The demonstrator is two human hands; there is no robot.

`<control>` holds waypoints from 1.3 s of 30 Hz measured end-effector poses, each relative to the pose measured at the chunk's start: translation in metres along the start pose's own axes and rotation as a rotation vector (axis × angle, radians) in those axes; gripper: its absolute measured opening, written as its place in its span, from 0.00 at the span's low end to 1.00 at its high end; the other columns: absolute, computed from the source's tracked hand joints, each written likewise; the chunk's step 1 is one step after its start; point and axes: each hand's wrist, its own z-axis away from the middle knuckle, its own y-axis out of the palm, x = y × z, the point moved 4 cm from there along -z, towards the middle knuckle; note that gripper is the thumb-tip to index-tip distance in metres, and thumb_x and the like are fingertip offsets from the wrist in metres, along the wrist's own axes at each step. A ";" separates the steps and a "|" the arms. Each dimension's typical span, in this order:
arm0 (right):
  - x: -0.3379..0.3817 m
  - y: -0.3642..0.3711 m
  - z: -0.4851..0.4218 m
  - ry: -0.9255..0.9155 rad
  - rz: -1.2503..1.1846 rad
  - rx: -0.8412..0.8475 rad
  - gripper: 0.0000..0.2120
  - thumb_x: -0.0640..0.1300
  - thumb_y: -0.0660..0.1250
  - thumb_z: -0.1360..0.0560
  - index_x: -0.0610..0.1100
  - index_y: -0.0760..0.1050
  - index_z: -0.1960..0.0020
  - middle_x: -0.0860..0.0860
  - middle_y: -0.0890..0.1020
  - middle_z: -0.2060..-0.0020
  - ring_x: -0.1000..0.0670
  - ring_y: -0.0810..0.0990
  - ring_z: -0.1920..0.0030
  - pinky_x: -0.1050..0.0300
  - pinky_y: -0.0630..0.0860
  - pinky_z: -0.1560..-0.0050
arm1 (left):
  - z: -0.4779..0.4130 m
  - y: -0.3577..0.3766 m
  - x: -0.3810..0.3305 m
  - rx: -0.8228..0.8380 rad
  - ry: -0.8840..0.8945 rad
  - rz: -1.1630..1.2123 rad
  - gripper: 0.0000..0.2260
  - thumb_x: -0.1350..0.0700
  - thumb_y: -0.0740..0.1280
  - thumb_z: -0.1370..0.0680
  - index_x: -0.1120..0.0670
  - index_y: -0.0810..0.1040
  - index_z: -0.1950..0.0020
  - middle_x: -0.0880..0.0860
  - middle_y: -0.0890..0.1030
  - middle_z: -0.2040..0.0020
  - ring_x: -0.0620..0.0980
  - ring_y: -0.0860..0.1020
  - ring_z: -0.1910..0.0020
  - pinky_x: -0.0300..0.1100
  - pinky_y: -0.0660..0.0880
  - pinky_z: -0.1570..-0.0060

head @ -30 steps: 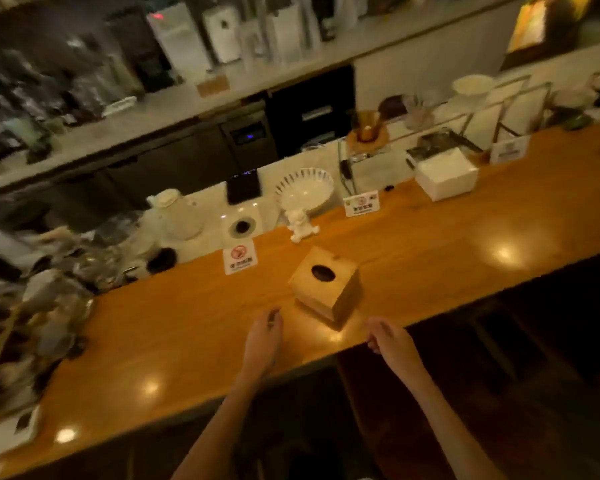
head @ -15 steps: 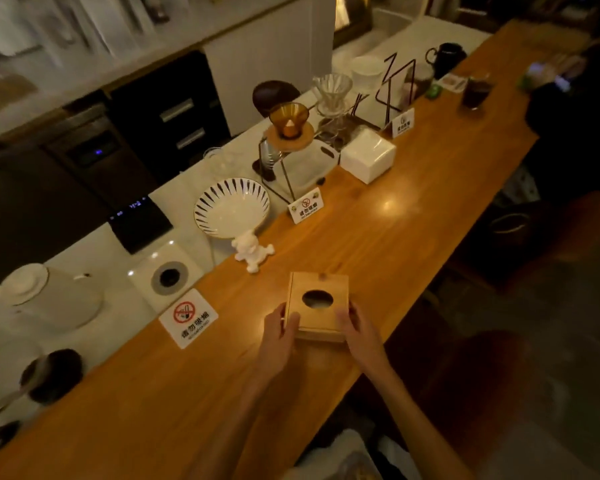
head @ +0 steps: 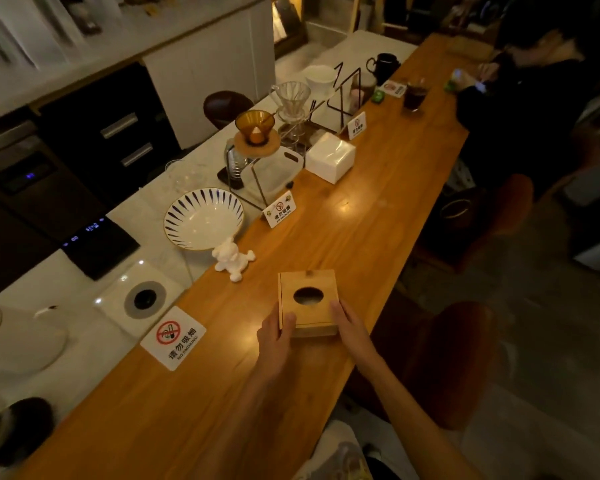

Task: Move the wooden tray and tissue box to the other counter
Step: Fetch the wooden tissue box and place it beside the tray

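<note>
A square wooden tissue box (head: 307, 301) with an oval hole in its top sits on the long wooden counter (head: 361, 230), near its front edge. My left hand (head: 276, 336) grips the box's near left corner, thumb on the top. My right hand (head: 349, 329) presses against its near right side. Both hands hold the box between them. No wooden tray shows in this view.
A white bear figurine (head: 232, 259) and a striped bowl (head: 203, 218) stand just behind the box. No-smoking signs (head: 174, 337), a white napkin block (head: 331, 157) and coffee drippers (head: 257, 129) line the counter's back. A person (head: 520, 81) sits at the far end; brown stools (head: 454, 358) stand to the right.
Both hands went from hovering apart over the counter edge to closing on the tissue box's two sides. My view swung right along the counter and came closer.
</note>
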 end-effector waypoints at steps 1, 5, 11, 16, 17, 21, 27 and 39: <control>0.002 0.001 0.001 0.017 -0.015 0.011 0.27 0.63 0.58 0.21 0.51 0.69 0.26 0.52 0.77 0.34 0.50 0.75 0.34 0.46 0.73 0.32 | -0.001 0.002 -0.002 0.002 0.000 -0.005 0.23 0.40 0.55 0.19 0.45 0.64 0.24 0.49 0.70 0.27 0.50 0.66 0.29 0.54 0.61 0.28; 0.019 0.000 0.005 0.014 -0.067 0.008 0.26 0.61 0.55 0.18 0.51 0.67 0.25 0.51 0.76 0.31 0.49 0.74 0.32 0.43 0.71 0.30 | 0.001 0.005 -0.022 0.037 -0.028 0.102 0.29 0.34 0.57 0.22 0.41 0.57 0.22 0.48 0.61 0.23 0.51 0.61 0.26 0.56 0.59 0.26; 0.045 -0.013 0.029 -0.087 -0.129 0.003 0.32 0.66 0.60 0.23 0.59 0.58 0.22 0.58 0.72 0.29 0.52 0.72 0.32 0.45 0.71 0.30 | 0.002 0.000 -0.066 0.005 0.047 0.379 0.31 0.30 0.64 0.28 0.38 0.66 0.28 0.47 0.68 0.28 0.50 0.69 0.30 0.57 0.71 0.33; 0.047 -0.067 0.049 -0.004 -0.283 -0.056 0.36 0.65 0.63 0.25 0.58 0.53 0.23 0.54 0.72 0.33 0.48 0.77 0.38 0.42 0.77 0.37 | 0.008 0.022 -0.103 0.211 0.076 0.348 0.24 0.35 0.66 0.26 0.42 0.72 0.32 0.50 0.73 0.33 0.49 0.76 0.37 0.54 0.79 0.43; 0.046 -0.084 0.054 -0.021 -0.308 -0.058 0.36 0.66 0.65 0.26 0.59 0.55 0.24 0.54 0.75 0.35 0.48 0.80 0.41 0.43 0.79 0.39 | 0.012 0.029 -0.110 0.262 0.084 0.342 0.22 0.36 0.65 0.25 0.42 0.73 0.33 0.50 0.75 0.34 0.48 0.77 0.39 0.53 0.80 0.45; 0.039 -0.160 0.081 -0.088 -0.306 0.022 0.31 0.71 0.65 0.29 0.57 0.72 0.30 0.51 0.81 0.37 0.47 0.81 0.39 0.40 0.77 0.37 | 0.037 0.066 -0.136 0.428 0.120 0.247 0.19 0.36 0.64 0.24 0.42 0.75 0.36 0.48 0.77 0.37 0.45 0.78 0.42 0.53 0.80 0.44; 0.002 -0.251 0.124 -0.052 -0.442 0.079 0.20 0.64 0.76 0.33 0.60 0.83 0.44 0.47 0.84 0.41 0.45 0.82 0.39 0.44 0.80 0.43 | 0.077 0.143 -0.172 0.560 0.139 0.139 0.19 0.37 0.65 0.25 0.43 0.76 0.39 0.52 0.79 0.39 0.50 0.79 0.43 0.55 0.80 0.45; -0.111 -0.434 0.239 -0.164 -0.701 -0.314 0.23 0.56 0.72 0.26 0.49 0.77 0.33 0.45 0.84 0.41 0.46 0.83 0.40 0.54 0.81 0.46 | 0.223 0.414 -0.155 0.586 0.030 0.267 0.34 0.32 0.70 0.33 0.28 0.59 0.31 0.43 0.71 0.32 0.49 0.75 0.38 0.53 0.77 0.43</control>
